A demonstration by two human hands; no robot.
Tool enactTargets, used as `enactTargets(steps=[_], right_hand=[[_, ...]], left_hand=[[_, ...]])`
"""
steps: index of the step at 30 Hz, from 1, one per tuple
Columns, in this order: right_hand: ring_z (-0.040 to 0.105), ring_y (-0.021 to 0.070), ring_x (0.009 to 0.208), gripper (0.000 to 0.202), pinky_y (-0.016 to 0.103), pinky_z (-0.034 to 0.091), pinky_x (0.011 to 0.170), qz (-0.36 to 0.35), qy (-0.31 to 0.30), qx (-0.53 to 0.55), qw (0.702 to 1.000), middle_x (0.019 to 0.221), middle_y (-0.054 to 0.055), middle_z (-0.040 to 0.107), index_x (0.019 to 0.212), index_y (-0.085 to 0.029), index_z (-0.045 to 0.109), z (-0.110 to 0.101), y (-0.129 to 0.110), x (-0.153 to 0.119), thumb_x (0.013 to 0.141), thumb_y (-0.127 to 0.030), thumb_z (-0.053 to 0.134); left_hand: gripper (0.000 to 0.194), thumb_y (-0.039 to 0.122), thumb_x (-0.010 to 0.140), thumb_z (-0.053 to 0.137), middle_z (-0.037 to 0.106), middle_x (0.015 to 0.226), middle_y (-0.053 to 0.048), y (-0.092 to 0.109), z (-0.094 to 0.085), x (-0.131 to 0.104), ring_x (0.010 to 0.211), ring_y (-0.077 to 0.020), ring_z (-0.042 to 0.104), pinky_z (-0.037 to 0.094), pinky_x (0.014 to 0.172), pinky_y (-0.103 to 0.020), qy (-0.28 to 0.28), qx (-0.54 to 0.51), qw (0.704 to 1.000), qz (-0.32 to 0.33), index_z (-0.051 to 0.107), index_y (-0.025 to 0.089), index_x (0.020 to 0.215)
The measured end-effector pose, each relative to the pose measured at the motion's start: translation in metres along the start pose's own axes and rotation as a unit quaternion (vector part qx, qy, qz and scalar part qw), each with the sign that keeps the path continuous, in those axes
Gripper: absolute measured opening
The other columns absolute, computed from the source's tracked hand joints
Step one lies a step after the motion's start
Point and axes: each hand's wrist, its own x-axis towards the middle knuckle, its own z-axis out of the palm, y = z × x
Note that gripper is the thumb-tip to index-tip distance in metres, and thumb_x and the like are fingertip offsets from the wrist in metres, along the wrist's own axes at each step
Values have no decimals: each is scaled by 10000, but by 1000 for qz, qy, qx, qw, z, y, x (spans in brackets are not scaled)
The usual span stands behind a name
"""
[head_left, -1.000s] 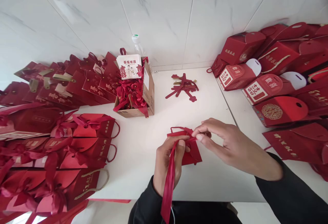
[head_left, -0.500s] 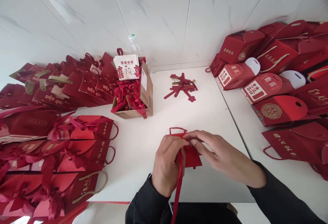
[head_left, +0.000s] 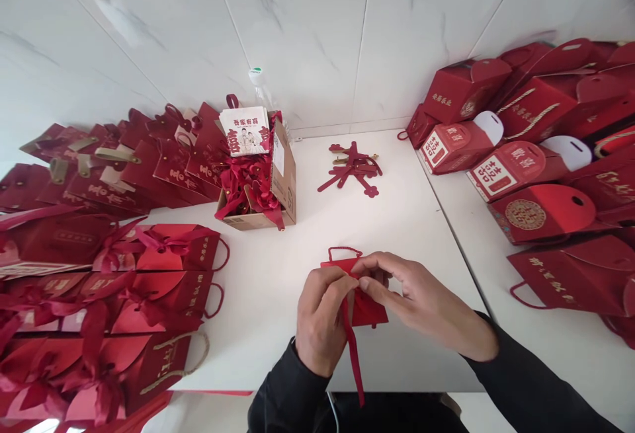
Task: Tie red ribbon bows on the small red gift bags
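Near the table's front edge lies a small red gift box (head_left: pixel 373 311) with a cord handle at its far side. A red ribbon (head_left: pixel 354 354) runs from my fingers down past the table edge. My left hand (head_left: pixel 323 314) is closed, thumb and fingers pinching the ribbon over the box. From the right, my right hand (head_left: pixel 404 287) meets it, its thumb and index finger pinched together at the ribbon. The fingertips of both hands are close together and cover the spot where the ribbon crosses the box.
Behind stands a cardboard box (head_left: pixel 285 182) of red ribbons, topped by printed cards (head_left: pixel 244 130). Red strips (head_left: pixel 353 168) lie in a small pile. Rows of red gift boxes (head_left: pixel 163 301) fill the left; more gift boxes (head_left: pixel 540 215) stand right. A bottle (head_left: pixel 258 86) is by the wall.
Both hands have shifted slightly left, with the right fingertips now closer to the left ones. The ribbon's hanging end has swung right and its tip now shows.
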Motion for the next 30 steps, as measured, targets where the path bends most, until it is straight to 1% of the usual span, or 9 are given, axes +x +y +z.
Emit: enactTargets(steps=[5,10,13,18,21,24,26,28,30], right_hand=[[596,176,800,233,276,463,640,3,12,7,1000,930,7,659,960,-257,613,-1,-3,-1,1055,-445,513],[541,172,769,246,274,413,615,12,27,28,999,874,-10,614,984,-265,605,-4,-4,-5,1055,-481,512],[468,167,696,303,277,370,570,23,35,11,999,814,-19,563,967,-268,617,-8,-6,-9,1055,-527,489],[411,161,625,348,288,390,588,63,41,-43,996,732,-34,508,974,-284,647,-19,-3,-15,1030,-596,502],[404,156,568,383,297,330,533,68,54,-121,989,625,-43,473,825,-274,644,-26,2,-16,971,-624,589],[432,159,566,469,307,318,530,53,53,-165,983,623,-23,523,662,-247,553,-32,4,-18,931,-621,637],[501,180,656,491,310,375,604,28,59,-150,987,699,-5,577,642,-238,493,-33,5,-19,929,-605,649],[529,194,740,484,313,400,668,19,52,-89,995,775,6,598,673,-236,484,-33,6,-21,937,-610,643],[478,173,673,486,300,375,623,46,21,4,999,722,-13,552,721,-241,503,-33,7,-22,951,-659,597]], left_hand=[[234,52,928,654,716,953,-55,2,-1,0,838,-180,700,604,726,-279,3,-3,1000,-10,680,227,1081],[266,5,904,654,710,924,-44,2,-3,-4,833,-166,688,590,740,-265,9,1,1000,-24,665,212,1071],[262,15,895,680,706,906,-35,2,-7,-7,815,-160,678,577,730,-261,12,4,999,-37,663,215,1062],[209,58,891,716,703,849,-11,2,-17,-16,764,-143,665,552,690,-232,-3,6,997,-72,680,227,1009],[159,86,910,700,699,816,2,3,-23,-23,730,-135,659,533,664,-222,-23,3,994,-111,673,228,974],[105,121,938,668,680,780,15,5,-27,-27,681,-121,643,508,628,-210,-47,-9,986,-158,656,225,922],[97,151,961,643,667,752,25,8,-27,-27,646,-110,627,497,612,-200,-66,-22,979,-192,646,222,895],[118,189,979,627,650,725,33,10,-27,-26,624,-102,608,486,604,-195,-81,-36,971,-222,638,221,866],[146,234,989,619,636,711,36,12,-26,-24,621,-102,592,476,607,-196,-88,-46,964,-248,628,218,844]])
